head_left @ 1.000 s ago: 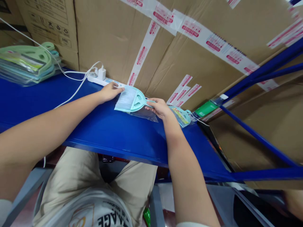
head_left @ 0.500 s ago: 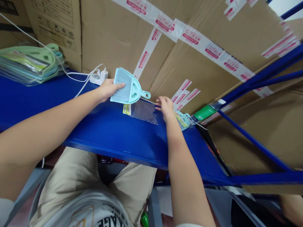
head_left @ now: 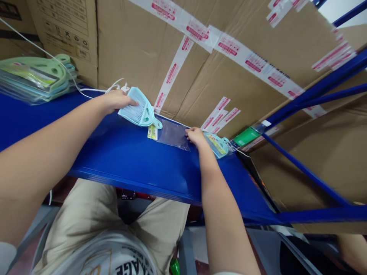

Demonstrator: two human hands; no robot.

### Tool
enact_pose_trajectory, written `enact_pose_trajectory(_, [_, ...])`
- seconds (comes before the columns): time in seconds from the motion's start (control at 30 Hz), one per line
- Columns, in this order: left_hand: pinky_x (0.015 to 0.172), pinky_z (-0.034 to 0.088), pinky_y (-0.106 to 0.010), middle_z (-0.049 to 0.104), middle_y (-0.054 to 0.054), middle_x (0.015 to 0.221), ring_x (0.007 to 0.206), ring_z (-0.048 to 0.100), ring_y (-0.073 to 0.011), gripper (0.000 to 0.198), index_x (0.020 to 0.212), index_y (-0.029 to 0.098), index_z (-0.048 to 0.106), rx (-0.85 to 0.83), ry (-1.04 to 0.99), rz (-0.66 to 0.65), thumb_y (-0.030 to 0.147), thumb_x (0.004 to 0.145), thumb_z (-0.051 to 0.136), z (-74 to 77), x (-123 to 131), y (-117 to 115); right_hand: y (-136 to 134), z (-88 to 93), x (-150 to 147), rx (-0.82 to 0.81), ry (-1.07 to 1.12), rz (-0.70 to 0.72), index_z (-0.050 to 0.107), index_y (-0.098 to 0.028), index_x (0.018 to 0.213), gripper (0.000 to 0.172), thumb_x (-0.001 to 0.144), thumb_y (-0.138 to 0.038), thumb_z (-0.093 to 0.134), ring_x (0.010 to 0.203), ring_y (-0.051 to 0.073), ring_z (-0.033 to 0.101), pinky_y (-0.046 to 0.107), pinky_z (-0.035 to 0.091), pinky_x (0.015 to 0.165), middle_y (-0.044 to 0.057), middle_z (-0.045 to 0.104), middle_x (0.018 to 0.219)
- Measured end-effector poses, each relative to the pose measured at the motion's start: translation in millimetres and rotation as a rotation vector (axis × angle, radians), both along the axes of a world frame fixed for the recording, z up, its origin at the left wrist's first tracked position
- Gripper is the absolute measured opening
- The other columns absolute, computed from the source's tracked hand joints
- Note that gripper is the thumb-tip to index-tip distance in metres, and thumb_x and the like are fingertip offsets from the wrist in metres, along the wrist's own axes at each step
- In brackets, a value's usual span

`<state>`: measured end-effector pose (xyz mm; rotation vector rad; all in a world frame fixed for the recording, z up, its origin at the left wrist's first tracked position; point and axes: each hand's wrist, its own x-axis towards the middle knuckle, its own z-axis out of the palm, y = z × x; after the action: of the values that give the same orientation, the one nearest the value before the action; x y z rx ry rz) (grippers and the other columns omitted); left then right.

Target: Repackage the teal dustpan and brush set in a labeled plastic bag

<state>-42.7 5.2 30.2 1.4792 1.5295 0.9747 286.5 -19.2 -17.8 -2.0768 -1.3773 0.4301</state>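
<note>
My left hand [head_left: 119, 100] grips a light blue dustpan with a small brush [head_left: 140, 109] nested in it, thumb over the bristles, its handle pointing right. Below and right of that handle, a clear plastic bag [head_left: 173, 133] with a yellow label lies flat on the blue shelf. At the bag's upper right corner, my right hand [head_left: 195, 136] has its fingertips pinched together on the edge. Just right of this hand lies another light blue dustpan set [head_left: 216, 145] with a yellow label, partly behind my wrist.
Stacked green and blue dustpans in clear wrapping [head_left: 37, 78] lie at the far left. White cables run to a power strip [head_left: 125, 88] behind my left hand. A green-labelled bottle [head_left: 248, 135] lies by the blue frame at right. Taped cardboard boxes [head_left: 129, 42] stand behind the shelf [head_left: 137, 164].
My left hand has moved left with the dustpan and brush and tilted them. My right hand has come down to the bag's corner, its fingers closing there.
</note>
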Motion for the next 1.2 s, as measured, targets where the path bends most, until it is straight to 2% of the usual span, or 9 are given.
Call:
enact_pose_trajectory(0.13, [0.101, 0.06, -0.051, 0.08, -0.015, 0.111, 0.114, 0.076, -0.038, 0.036, 0.105, 0.02, 0.078, -0.046, -0.034, -0.032, 0.03, 0.071, 0.085, -3.9, 9.6, -2.9, -3.9, -0.1, -6.3, 0.005, 0.026, -0.001, 0.06, -0.022, 0.077, 0.011, 0.083, -0.016, 0.066, 0.066, 0.015, 0.065, 0.026, 0.052, 0.067, 0.002, 0.071, 0.076])
enact_pose_trajectory(0.23, [0.094, 0.063, -0.047, 0.081, -0.017, 0.109, 0.11, 0.077, -0.0361, 0.035, 0.109, 0.019, 0.078, -0.06, -0.074, -0.081, 0.029, 0.076, 0.08, -7.8, 18.2, -5.7, -7.0, 2.0, -11.0, 0.015, 0.179, -0.026, 0.058, -0.022, 0.083, 0.017, 0.083, -0.005, 0.06, 0.059, 0.012, 0.063, 0.021, 0.049, 0.057, 0.001, 0.071, 0.075])
enact_pose_trajectory(0.33, [0.09, 0.064, -0.044, 0.083, -0.015, 0.105, 0.105, 0.079, -0.0327, 0.034, 0.113, 0.018, 0.078, -0.028, -0.113, -0.144, 0.03, 0.081, 0.075, -9.7, 25.9, -10.2, -9.3, 6.7, -15.5, 0.046, 0.37, -0.01, 0.057, -0.023, 0.091, 0.023, 0.083, -0.002, 0.057, 0.057, 0.01, 0.065, 0.019, 0.048, 0.051, 0.001, 0.074, 0.081])
enact_pose_trajectory(0.43, [0.088, 0.064, -0.043, 0.083, -0.014, 0.103, 0.104, 0.079, -0.0305, 0.037, 0.119, 0.019, 0.077, 0.022, -0.117, -0.172, 0.033, 0.086, 0.073, -10.2, 32.9, -15.5, -11.8, 11.9, -24.2, 0.093, 0.45, 0.03, 0.057, -0.023, 0.1, 0.026, 0.084, -0.003, 0.056, 0.058, 0.01, 0.068, 0.02, 0.051, 0.052, 0.001, 0.076, 0.088])
enact_pose_trajectory(0.63, [0.092, 0.063, -0.041, 0.083, -0.013, 0.109, 0.111, 0.077, -0.0286, 0.036, 0.126, 0.018, 0.075, 0.005, -0.272, -0.157, 0.028, 0.093, 0.063, -12.8, 43.2, -20.9, -14.5, 11.9, -47.7, 0.197, 0.405, 0.123, 0.057, -0.023, 0.106, 0.017, 0.098, -0.011, 0.049, 0.062, 0.011, 0.072, 0.019, 0.052, 0.053, 0.001, 0.073, 0.095])
enact_pose_trajectory(0.8, [0.092, 0.062, -0.04, 0.083, -0.012, 0.109, 0.112, 0.077, -0.0286, 0.035, 0.125, 0.018, 0.076, 0.054, -0.265, -0.075, 0.033, 0.096, 0.061, -10.6, 43.5, -21.1, -10.1, 7.5, -48.6, 0.245, 0.41, 0.17, 0.057, -0.024, 0.111, 0.015, 0.1, -0.016, 0.053, 0.068, 0.011, 0.074, 0.018, 0.053, 0.056, 0.0, 0.073, 0.096])
enact_pose_trajectory(0.93, [0.093, 0.063, -0.042, 0.083, -0.012, 0.106, 0.11, 0.077, -0.0287, 0.034, 0.124, 0.019, 0.077, 0.045, -0.249, -0.064, 0.032, 0.096, 0.062, -4.4, 42.0, -23.9, -9.9, 9.4, -47.5, 0.281, 0.428, 0.205, 0.058, -0.025, 0.111, 0.015, 0.097, -0.018, 0.057, 0.072, 0.013, 0.075, 0.021, 0.056, 0.061, 0.001, 0.073, 0.095])
enact_pose_trajectory(1.1, [0.091, 0.064, -0.042, 0.083, -0.013, 0.107, 0.11, 0.078, -0.0292, 0.029, 0.118, 0.016, 0.078, 0.012, -0.254, -0.058, 0.031, 0.096, 0.065, -2.1, 40.3, -25.1, -15.8, 17.4, -49.8, 0.291, 0.428, 0.17, 0.059, -0.023, 0.108, 0.014, 0.097, -0.016, 0.052, 0.073, 0.012, 0.073, 0.019, 0.054, 0.059, 0.001, 0.072, 0.095])
enact_pose_trajectory(1.2, [0.091, 0.064, -0.043, 0.083, -0.013, 0.106, 0.109, 0.078, -0.03, 0.031, 0.117, 0.016, 0.078, 0.037, -0.231, -0.068, 0.035, 0.095, 0.067, -5.5, 39.1, -22.1, -18.6, 22.0, -47.9, 0.304, 0.405, 0.103, 0.061, -0.021, 0.1, 0.007, 0.096, -0.017, 0.057, 0.069, 0.01, 0.069, 0.017, 0.05, 0.054, -0.001, 0.07, 0.089])
